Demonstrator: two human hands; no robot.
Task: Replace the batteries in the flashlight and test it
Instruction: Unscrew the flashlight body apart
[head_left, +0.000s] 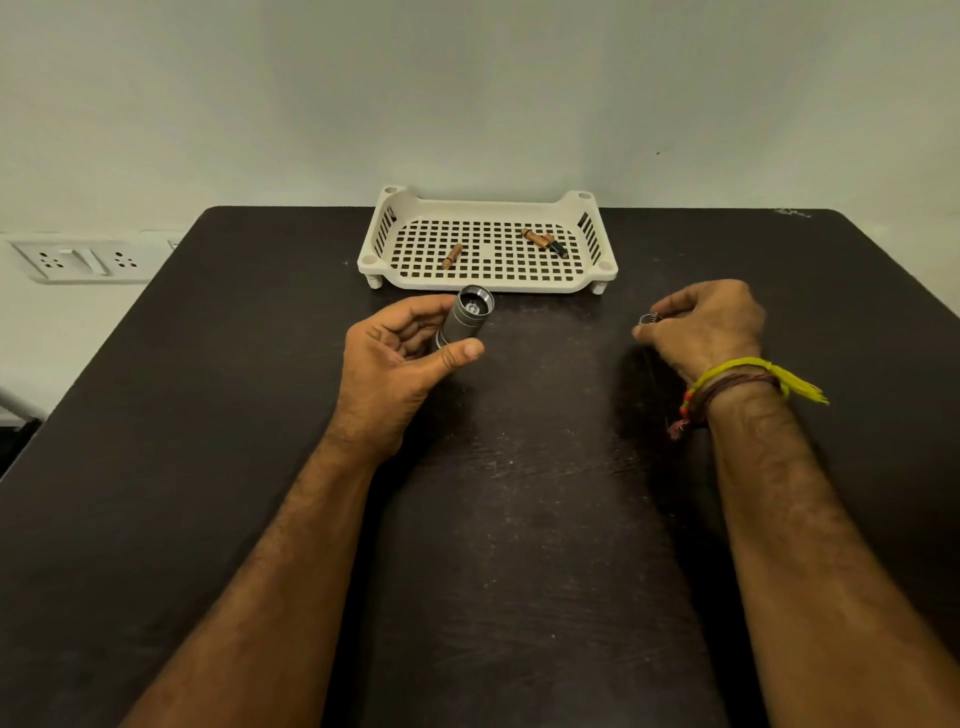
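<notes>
Both forearms outstretched; left hand (400, 358) holds flashlight (467, 317) upright.

The left hand (402, 358) grips the flashlight (467, 317). The right hand (706, 325), at three o'clock, pinches its cap (648, 318). Batteries (543, 240) lie in the tray (485, 285) at twelve.

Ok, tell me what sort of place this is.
Probably an ordinary room indoors, at a desk set against a wall, not a workshop. A dark table meets a plain pale wall, a switch and socket plate sits low on the left, and a plastic tray holds loose batteries.
</notes>
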